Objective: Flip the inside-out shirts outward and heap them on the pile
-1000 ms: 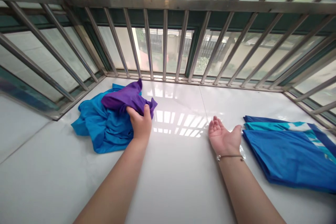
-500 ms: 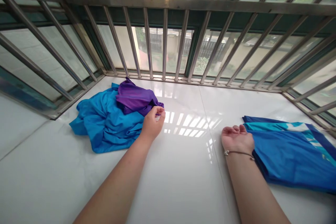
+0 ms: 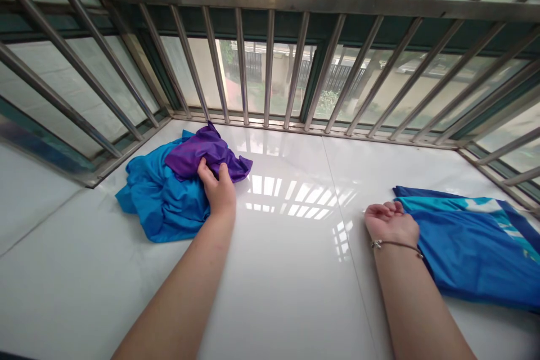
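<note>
My left hand [image 3: 218, 191] reaches to a crumpled heap on the left, thumb and forefinger apart against the lower side of the purple cloth [image 3: 189, 154]. That purple cloth lies bunched on top of a rumpled bright blue cloth [image 3: 162, 208], and its right end sticks out over the white surface. With a bracelet at the wrist, my right hand [image 3: 390, 222] rests palm up with curled fingers, and nothing shows in them. It is against the left edge of a folded blue garment [image 3: 476, 253] with teal, white and navy bands.
The glossy white tiled surface [image 3: 278, 270] carries both piles and reflects the window. Metal bars [image 3: 270, 67] stand along its back and both sides, with window panes behind them. The folded garment runs out of view at right.
My left hand has moved left from the purple cloth's right tip to its lower side, fingers parting. The purple cloth has shifted left over the blue one. My right hand stays beside the folded garment.
</note>
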Tool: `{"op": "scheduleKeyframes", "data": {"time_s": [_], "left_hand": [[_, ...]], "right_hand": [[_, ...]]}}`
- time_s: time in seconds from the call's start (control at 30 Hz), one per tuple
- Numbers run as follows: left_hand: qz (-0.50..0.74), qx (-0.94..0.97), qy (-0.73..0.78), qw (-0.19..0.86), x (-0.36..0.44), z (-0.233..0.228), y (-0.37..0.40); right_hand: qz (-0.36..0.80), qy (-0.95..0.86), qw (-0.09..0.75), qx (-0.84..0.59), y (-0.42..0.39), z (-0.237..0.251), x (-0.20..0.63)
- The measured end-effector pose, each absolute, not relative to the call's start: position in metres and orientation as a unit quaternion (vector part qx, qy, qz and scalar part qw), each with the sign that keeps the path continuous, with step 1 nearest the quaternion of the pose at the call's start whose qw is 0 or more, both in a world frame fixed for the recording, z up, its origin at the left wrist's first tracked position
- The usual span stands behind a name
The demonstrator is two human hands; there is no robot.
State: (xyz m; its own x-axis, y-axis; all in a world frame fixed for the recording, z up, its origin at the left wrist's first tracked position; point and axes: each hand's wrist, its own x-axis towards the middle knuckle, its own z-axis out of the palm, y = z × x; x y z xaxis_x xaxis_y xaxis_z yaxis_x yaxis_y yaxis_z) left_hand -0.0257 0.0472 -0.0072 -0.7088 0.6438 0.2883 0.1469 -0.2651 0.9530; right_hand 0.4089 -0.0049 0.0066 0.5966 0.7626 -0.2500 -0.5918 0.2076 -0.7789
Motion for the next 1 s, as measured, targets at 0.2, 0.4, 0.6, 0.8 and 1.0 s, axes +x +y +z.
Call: {"op": "scheduleKeyframes", "data": {"time_s": [0.2,0.4,0.6,0.8,1.0], "left_hand": [[0.642,0.333,0.687,0.075,-0.032,0.001,0.042],[0.567,0.505,0.649,-0.046,-0.017,0.013,0.028],[0.463,0.718,0.516,0.063,0.012,0.021,0.01],[0.324,0.807,0.408,0.278,0.02,0.018,0.011],[0.321,0.789,0.442,0.28,0.02,0.013,0.016]], "right_hand": [[0.444,-0.157,0.746,-0.471,-0.008,0.028,0.386],[0.73,-0.517,0.215,-0.392,-0.039,0.046,0.318],[0.762,-0.578,0.018,-0.291,-0.057,0.044,0.278],[0.52,-0.595,0.322,-0.521,-0.041,0.048,0.282],[0.059,-0.603,0.43,-0.669,-0.022,0.02,0.309]]}}
